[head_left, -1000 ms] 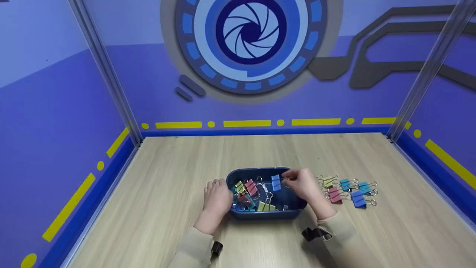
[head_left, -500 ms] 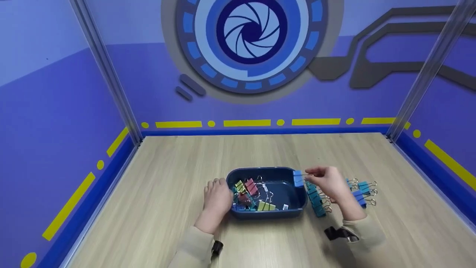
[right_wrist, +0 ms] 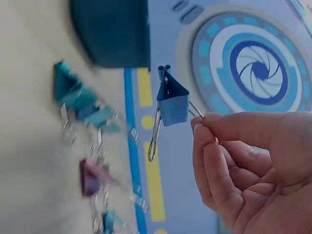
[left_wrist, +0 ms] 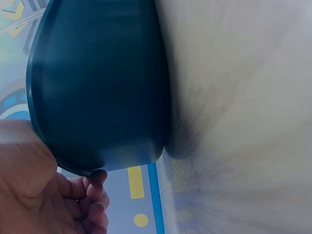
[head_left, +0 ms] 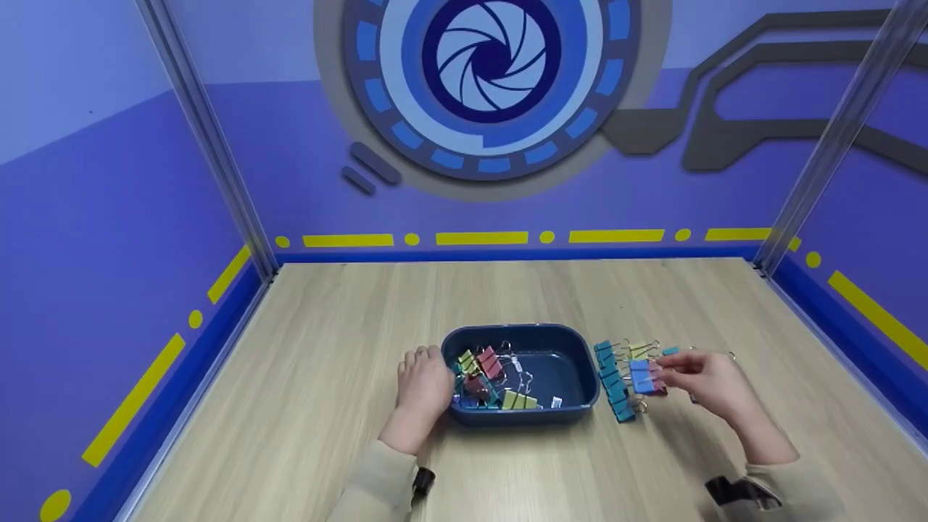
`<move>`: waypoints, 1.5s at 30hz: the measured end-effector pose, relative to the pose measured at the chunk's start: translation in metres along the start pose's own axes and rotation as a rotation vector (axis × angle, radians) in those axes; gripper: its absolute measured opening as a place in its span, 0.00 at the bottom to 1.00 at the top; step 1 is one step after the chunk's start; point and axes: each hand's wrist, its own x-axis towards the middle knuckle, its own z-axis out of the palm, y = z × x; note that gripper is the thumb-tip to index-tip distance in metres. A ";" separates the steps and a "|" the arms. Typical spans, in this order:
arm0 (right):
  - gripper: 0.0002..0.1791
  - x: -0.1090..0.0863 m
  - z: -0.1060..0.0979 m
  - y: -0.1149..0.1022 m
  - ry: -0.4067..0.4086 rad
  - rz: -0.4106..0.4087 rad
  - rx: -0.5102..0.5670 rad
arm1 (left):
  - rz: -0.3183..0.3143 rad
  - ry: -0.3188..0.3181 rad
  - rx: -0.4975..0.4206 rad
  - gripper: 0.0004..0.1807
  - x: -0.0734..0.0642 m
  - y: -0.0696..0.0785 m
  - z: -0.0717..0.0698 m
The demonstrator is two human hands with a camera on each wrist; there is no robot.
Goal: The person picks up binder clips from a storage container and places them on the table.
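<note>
A dark blue plastic box (head_left: pixel 518 417) stands mid-table in the head view. Several binder clips lie mainly in its left half, among them a pink clip (head_left: pixel 490 364) and a yellow clip (head_left: pixel 520 400). My left hand (head_left: pixel 425 382) holds the box's left rim; in the left wrist view, curled fingers (left_wrist: pixel 97 195) meet the rim. Right of the box, my right hand (head_left: pixel 707 377) pinches a blue binder clip (right_wrist: pixel 174 108) by one wire handle, its other handle hanging loose. Below it is a row of teal binder clips (head_left: pixel 615 391); the hand hides other clips behind it.
Beside the teal row lies a yellow binder clip (head_left: pixel 641 351) on the wooden table (head_left: pixel 348 319). Printed blue panels (head_left: pixel 275 167) with metal corner posts wall in the back and sides. A small white piece (head_left: pixel 556 402) lies in the box.
My right hand has carried the blue binder clip out of the box and rightward over the clips on the table, uncovering the teal row. The left hand and box have stayed put.
</note>
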 end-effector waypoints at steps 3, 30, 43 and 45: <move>0.18 -0.006 -0.007 0.012 -0.014 0.023 -0.017 | -0.004 -0.002 0.002 0.11 0.000 0.000 -0.001; 0.18 -0.007 0.000 0.036 -0.063 0.059 -0.164 | -0.012 -0.018 0.011 0.14 0.001 0.000 -0.001; 0.15 0.008 0.020 -0.028 -0.045 -0.140 -0.065 | -0.012 -0.014 0.007 0.13 0.001 0.001 -0.001; 0.16 0.015 0.028 -0.036 -0.084 -0.157 -0.036 | -0.015 -0.019 0.002 0.14 0.001 0.001 -0.001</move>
